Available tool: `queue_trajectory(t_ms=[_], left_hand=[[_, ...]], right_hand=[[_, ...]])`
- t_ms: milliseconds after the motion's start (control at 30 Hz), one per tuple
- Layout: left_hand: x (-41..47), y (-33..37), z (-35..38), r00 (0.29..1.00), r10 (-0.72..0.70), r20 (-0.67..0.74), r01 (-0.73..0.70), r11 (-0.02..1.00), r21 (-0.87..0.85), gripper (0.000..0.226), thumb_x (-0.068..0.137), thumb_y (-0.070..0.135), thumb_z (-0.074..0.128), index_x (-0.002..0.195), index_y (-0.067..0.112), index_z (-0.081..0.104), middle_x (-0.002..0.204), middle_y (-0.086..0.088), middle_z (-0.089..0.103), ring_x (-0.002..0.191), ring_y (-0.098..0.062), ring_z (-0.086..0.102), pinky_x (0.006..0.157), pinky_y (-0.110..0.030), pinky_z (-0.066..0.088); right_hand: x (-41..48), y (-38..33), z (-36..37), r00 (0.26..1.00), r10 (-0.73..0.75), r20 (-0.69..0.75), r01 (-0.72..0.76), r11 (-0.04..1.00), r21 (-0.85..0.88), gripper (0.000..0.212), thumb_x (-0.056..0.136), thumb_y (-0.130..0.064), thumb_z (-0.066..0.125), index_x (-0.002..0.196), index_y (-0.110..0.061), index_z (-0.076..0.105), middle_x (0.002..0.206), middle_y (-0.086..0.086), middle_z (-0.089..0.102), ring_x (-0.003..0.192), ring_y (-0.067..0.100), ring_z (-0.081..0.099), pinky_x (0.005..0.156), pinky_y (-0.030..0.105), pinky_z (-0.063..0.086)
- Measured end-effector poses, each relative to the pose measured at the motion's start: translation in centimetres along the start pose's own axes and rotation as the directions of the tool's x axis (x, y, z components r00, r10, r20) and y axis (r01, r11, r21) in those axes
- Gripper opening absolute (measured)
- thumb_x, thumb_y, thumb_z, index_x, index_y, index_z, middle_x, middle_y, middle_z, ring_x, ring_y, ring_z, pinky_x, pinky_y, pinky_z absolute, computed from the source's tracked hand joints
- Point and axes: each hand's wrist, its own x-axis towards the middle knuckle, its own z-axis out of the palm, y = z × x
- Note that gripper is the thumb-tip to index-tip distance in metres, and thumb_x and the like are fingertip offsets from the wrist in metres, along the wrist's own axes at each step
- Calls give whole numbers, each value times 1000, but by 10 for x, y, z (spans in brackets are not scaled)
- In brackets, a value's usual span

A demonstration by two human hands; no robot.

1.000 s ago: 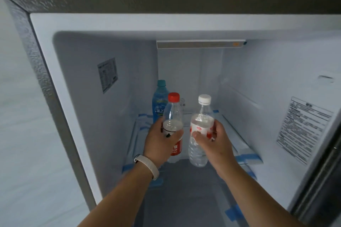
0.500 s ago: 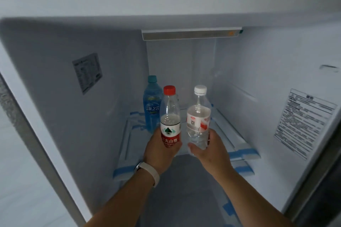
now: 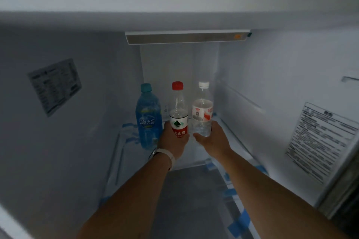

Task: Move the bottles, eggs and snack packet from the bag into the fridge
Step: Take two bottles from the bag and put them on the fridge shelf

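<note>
Fridge (image 3: 272,75): the white compartment fills the view, dimmer than half a second ago, and the camera sits closer in. A light bar (image 3: 186,37) runs across the top of the rear wall. Printed labels are fixed to the left wall (image 3: 55,85) and the right wall (image 3: 320,141).

Glass shelf (image 3: 120,161): it carries blue tape strips at its edges. All three bottles stand toward its rear.

Blue bottle (image 3: 148,120): upright at the back left, teal cap, position unchanged, free of both hands.

Left hand (image 3: 173,141): it wears a pale wristband (image 3: 165,156). Its fingers are wrapped round the lower body of the red-capped bottle (image 3: 178,110), which is upright and now farther back, just right of the blue bottle.

Right hand (image 3: 210,137): its fingers are closed round the base of the white-capped bottle (image 3: 202,114), upright, just right of the red-capped one. Earlier this bottle was nearer the front; both have been carried deeper into the compartment.

Whether either held bottle already rests on the shelf cannot be told: the hands hide the bases.
</note>
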Motion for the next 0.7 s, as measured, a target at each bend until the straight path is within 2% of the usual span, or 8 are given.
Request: queue_trajectory(t_ms=[167,300,400,467,567,633,700], left_hand=[[12,-2,7,1000,7,-29,-7,1000,0,59,82,15,79,131,16,47,127,-5,63,115,-22,60,91,-28,47],[14,-1,10,999,0,-41,0,1000,8,58,83,16,79,132,14,47,128,-6,62,116,-23,60,89,-27,46],[14,2,11,998,-54,-30,55,997,45,62,85,20,76,136,12,42,133,-8,59,120,-28,58,93,-34,48],[11,5,10,996,-87,-22,89,993,79,58,87,24,74,134,12,42,132,-9,59,118,-30,59,93,-38,50],[4,7,6,995,-93,-25,93,995,21,54,86,26,74,128,12,44,127,-10,61,113,-29,60,86,-34,48],[-8,9,0,998,-65,-13,65,998,-22,49,86,26,74,125,15,46,123,-8,62,108,-26,62,87,-35,50],[-25,11,-10,1000,-4,0,4,1000,18,48,86,30,72,125,19,48,123,-6,62,107,-24,62,91,-39,53]], right_hand=[[12,1,0,1000,1,14,-1,1000,3,38,81,-35,76,116,-29,65,110,-7,71,97,8,67,85,31,56],[13,-3,0,999,22,38,-22,1000,-12,35,84,-28,75,117,-25,64,110,-7,70,101,9,66,81,21,51],[7,-11,-3,993,37,112,-28,997,-77,30,91,-20,67,121,-20,62,111,-4,65,105,10,61,80,16,41],[0,-12,-4,991,66,113,-54,993,-107,36,94,-21,64,128,-19,56,119,-3,61,113,14,58,85,19,39],[-10,-16,-7,982,181,48,-175,978,-116,55,93,-30,64,141,-13,43,137,6,53,125,23,53,91,25,42],[-19,-21,-12,971,236,35,-229,964,-135,68,94,-35,62,148,-10,30,147,12,43,132,28,47,100,33,42],[-31,-25,-18,972,232,24,-226,962,-154,67,95,-34,60,149,-11,28,149,11,41,133,28,46,103,35,41]])
